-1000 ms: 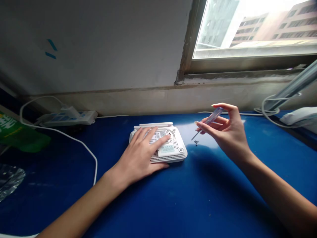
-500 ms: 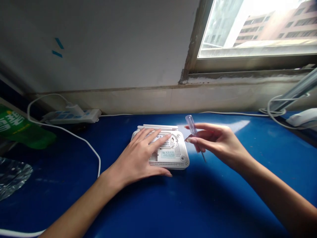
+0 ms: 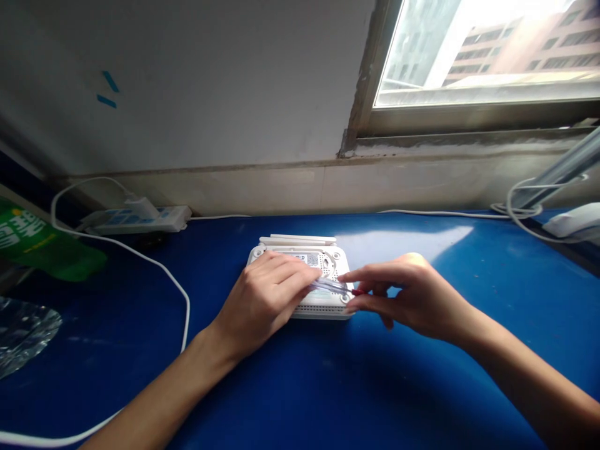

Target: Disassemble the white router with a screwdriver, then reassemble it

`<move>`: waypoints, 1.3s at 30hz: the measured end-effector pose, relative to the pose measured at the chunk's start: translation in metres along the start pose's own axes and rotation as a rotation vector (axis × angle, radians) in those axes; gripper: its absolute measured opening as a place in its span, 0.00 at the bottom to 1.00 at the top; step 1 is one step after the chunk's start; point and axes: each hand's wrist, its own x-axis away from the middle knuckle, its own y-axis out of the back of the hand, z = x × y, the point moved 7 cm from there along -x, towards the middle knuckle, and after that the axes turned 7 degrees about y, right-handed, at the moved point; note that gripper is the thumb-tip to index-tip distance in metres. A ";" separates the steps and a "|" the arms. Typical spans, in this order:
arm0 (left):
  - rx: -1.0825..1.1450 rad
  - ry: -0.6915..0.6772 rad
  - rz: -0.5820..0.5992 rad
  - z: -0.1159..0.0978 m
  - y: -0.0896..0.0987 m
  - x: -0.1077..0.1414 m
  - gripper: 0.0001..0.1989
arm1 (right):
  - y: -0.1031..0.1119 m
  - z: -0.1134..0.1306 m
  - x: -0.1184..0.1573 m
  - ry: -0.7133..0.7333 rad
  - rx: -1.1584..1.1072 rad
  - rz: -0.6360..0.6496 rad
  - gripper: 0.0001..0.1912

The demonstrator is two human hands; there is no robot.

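Note:
A white router-like box (image 3: 323,309) lies on the blue table, its vented and labelled face up and two white bars along its far edge. Above it, a screwdriver with a clear handle (image 3: 330,285) is held nearly level between both hands. The fingertips of my left hand (image 3: 269,290) are closed on the handle's left end, over the box's left half. My right hand (image 3: 394,290) pinches the screwdriver's other end near the box's right edge; a bit of red shows at its fingers. The metal shaft is mostly hidden.
On the left are a green bottle (image 3: 47,244), a clear plastic item (image 3: 25,334) and a white power strip (image 3: 173,220) with a plug and a long white cable (image 3: 180,294). A metal arm (image 3: 562,172) with coiled cable stands at the right, below the window.
The screwdriver has turned from upright to nearly level and moved left over the box. My left hand has left its flat spread on the box and closed on the handle.

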 end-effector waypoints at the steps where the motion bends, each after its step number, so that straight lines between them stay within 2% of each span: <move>1: -0.006 0.042 -0.023 0.006 0.002 0.000 0.09 | 0.004 -0.001 -0.001 0.010 0.048 -0.007 0.13; 5: 0.000 0.191 -0.116 0.026 0.007 0.003 0.10 | 0.029 -0.005 -0.004 0.063 0.309 -0.132 0.13; 7: 0.015 0.210 -0.122 0.029 0.006 0.004 0.10 | 0.039 -0.009 -0.004 0.042 0.287 -0.220 0.15; 12: 0.067 0.160 -0.106 0.024 0.003 0.004 0.10 | 0.046 -0.022 0.001 -0.083 -0.219 -0.456 0.13; 16: 0.060 0.153 -0.114 0.021 0.001 0.004 0.10 | 0.038 -0.032 0.002 -0.161 -0.470 -0.527 0.12; 22: 0.061 0.137 -0.142 0.016 0.002 0.004 0.09 | 0.027 -0.037 0.000 -0.203 -0.575 -0.520 0.12; 27: 0.111 0.099 -0.170 0.005 0.002 0.004 0.10 | 0.000 -0.032 0.001 -0.222 -0.542 -0.408 0.13; 32: 0.194 0.086 -0.129 -0.001 -0.005 0.004 0.11 | -0.022 -0.027 0.003 -0.213 -0.588 -0.338 0.14; 37: 0.193 0.087 -0.113 -0.005 -0.008 0.004 0.09 | -0.030 -0.024 0.004 -0.257 -0.682 -0.325 0.19; 39: 0.197 0.100 -0.086 -0.005 -0.008 0.003 0.11 | -0.030 -0.022 0.003 -0.265 -0.667 -0.331 0.19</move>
